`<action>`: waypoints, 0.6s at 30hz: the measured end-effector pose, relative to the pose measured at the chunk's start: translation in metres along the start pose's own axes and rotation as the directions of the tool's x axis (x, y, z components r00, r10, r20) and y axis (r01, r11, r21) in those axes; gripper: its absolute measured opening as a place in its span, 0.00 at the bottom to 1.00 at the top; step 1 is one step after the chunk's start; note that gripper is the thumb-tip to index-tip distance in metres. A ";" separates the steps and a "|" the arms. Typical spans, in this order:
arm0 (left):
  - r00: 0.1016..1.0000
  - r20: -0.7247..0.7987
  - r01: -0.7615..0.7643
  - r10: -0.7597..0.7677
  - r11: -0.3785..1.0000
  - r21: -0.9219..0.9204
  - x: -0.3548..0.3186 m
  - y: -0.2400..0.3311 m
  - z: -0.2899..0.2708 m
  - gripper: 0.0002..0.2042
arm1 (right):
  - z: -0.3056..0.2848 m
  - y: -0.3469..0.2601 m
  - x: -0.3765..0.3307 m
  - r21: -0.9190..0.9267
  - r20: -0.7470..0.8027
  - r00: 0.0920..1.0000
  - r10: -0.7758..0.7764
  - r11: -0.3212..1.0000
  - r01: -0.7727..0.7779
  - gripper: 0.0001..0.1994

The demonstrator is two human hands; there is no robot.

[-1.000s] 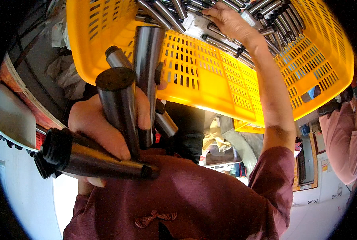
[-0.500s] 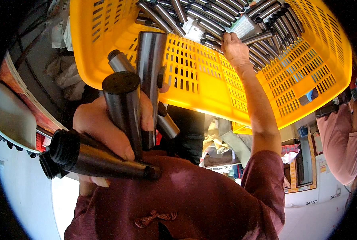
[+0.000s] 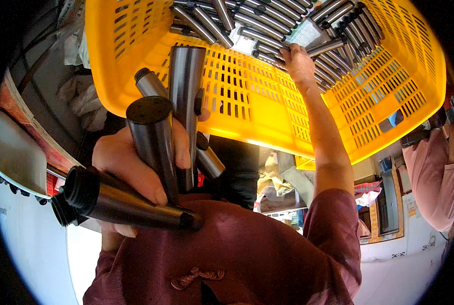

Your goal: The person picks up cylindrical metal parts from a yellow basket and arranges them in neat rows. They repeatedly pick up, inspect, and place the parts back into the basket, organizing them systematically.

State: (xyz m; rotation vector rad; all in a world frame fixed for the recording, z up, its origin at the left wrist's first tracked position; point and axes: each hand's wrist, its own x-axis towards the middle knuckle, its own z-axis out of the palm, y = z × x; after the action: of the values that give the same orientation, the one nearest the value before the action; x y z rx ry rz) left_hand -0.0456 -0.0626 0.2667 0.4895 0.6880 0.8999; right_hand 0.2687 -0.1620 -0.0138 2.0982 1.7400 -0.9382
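My left hand (image 3: 135,168) grips a bundle of several dark steel rods (image 3: 158,147) close to my chest; some stand upright, one lies crosswise with a flanged end at the left. My right hand (image 3: 298,61) reaches into a yellow plastic crate (image 3: 257,117) and closes on a steel rod (image 3: 326,47) among the several rods piled inside (image 3: 267,25). My maroon sleeve (image 3: 333,223) covers the right upper arm.
Another person in a pink top (image 3: 435,173) stands at the right edge. A white curved surface with a red-edged rim (image 3: 18,157) lies at the left. A grey shelf with crumpled cloth (image 3: 79,96) sits behind the crate's left side.
My right hand has drawn back from deep among the piled rods toward the crate's near side and now grasps one rod. The left hand's bundle has stayed in place.
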 end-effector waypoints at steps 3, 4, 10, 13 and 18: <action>0.999 0.010 -0.032 0.033 0.999 -0.032 0.005 0.001 0.004 0.22 | 0.015 0.006 0.005 0.105 -0.027 1.000 0.004 0.994 -0.001 0.18; 0.999 0.037 -0.028 0.030 0.999 -0.038 0.006 0.001 0.002 0.22 | 0.018 0.007 0.007 0.136 -0.062 0.998 -0.017 0.990 0.025 0.19; 0.992 0.120 -0.032 0.035 0.999 -0.026 -0.005 -0.007 -0.017 0.20 | 0.019 -0.010 0.019 0.557 0.078 0.976 0.204 0.803 -0.212 0.26; 0.992 0.124 -0.004 0.001 1.000 0.018 0.008 -0.002 -0.007 0.20 | 0.064 0.018 0.023 0.773 0.043 0.961 0.274 0.600 -0.206 0.26; 0.990 0.131 0.047 -0.048 0.999 0.004 0.003 0.002 -0.014 0.19 | 0.050 0.009 0.029 0.799 -0.005 0.948 0.317 0.572 -0.187 0.23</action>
State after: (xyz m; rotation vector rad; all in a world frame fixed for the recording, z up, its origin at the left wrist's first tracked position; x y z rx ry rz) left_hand -0.0554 -0.0578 0.2569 0.5260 0.5782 0.8154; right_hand 0.2640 -0.1698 -0.0715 2.9112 1.0624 -1.7272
